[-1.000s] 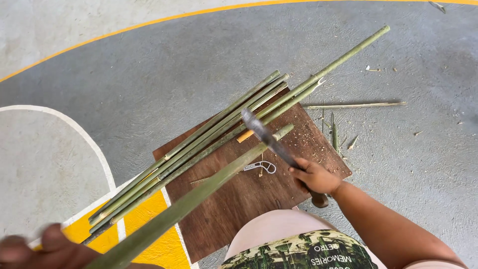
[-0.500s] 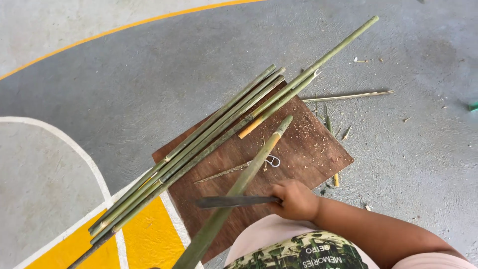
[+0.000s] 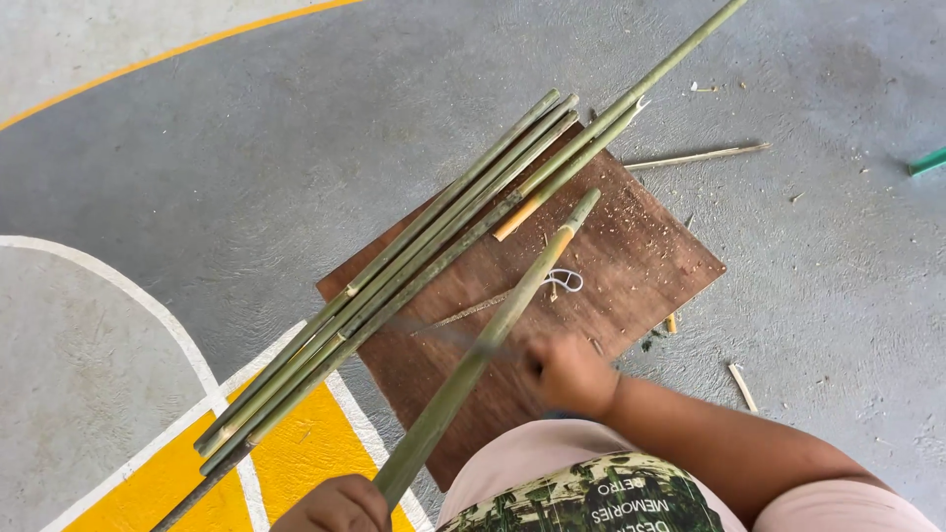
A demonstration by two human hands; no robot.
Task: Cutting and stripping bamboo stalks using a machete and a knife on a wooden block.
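Note:
My left hand [image 3: 333,506] at the bottom edge grips the near end of a green bamboo stick [image 3: 493,330], which slants up to the right with its tip resting on a brown wooden board [image 3: 641,256]. My right hand [image 3: 570,372] is closed around the handle of a knife [image 3: 448,335]. The blade is motion-blurred and lies across the stick at about its middle. A bundle of several long green bamboo sticks [image 3: 424,256] lies diagonally across the board, left of the held stick.
The board lies on grey concrete floor with white and yellow painted markings [image 3: 305,443] at the lower left. A thin bamboo sliver [image 3: 695,156], small chips and a white string loop [image 3: 567,281] are scattered on and around the board. A green object [image 3: 926,163] shows at the right edge.
The knife has swung down from above the board to the middle of the held stick. My left hand slid into view at the bottom, and the stick's tip stayed on the board.

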